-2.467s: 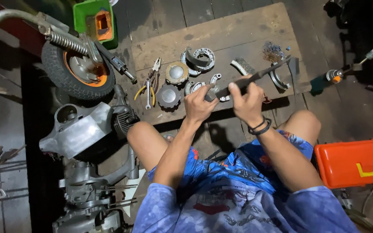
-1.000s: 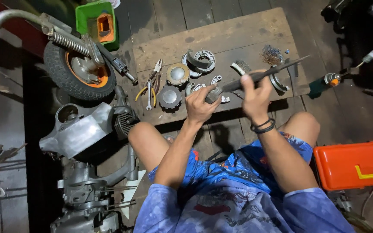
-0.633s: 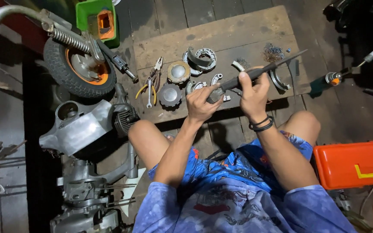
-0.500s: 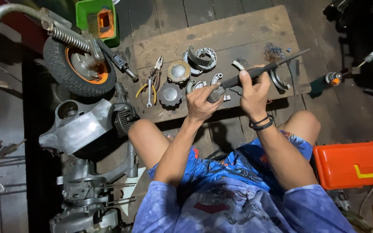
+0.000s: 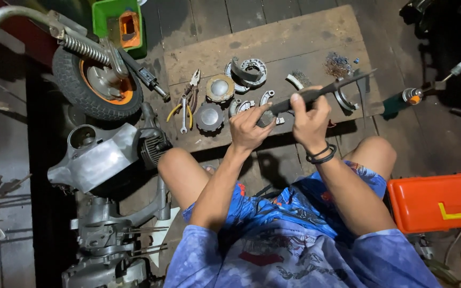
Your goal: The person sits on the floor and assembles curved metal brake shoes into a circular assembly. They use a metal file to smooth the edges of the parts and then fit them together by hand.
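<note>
Dark floorboards run under us, and a worn wooden board (image 5: 294,40) lies across them as our bench. We sit low, bare knees spread, blue shirt below. Both our hands meet above the board's near edge on a long dark bar (image 5: 321,92) that slants up to the right, its thin end over the board's right corner. Our left hand (image 5: 249,127) is closed around the bar's lower, thicker end; our right hand (image 5: 310,118), black bands at its wrist, is closed on the shaft just beside it, fingers curled over the top. On the board lie pliers (image 5: 190,90) with yellow handles and a small wrench (image 5: 183,114) at the left, two round caps (image 5: 220,88) next to them, curved brake shoes (image 5: 246,72) farther back, a wire brush (image 5: 296,81) near the bar, and a loose heap of small bits (image 5: 338,64) toward the right. Left of the board stands a small wheel (image 5: 94,88) with an orange rim and a spring above it, with a grey engine casing (image 5: 97,157) nearer us. A green tray (image 5: 116,24) sits at the far left, a green-handled tool (image 5: 401,101) lies off the board's right end, and an orange toolbox (image 5: 438,200) rests by our right knee.
</note>
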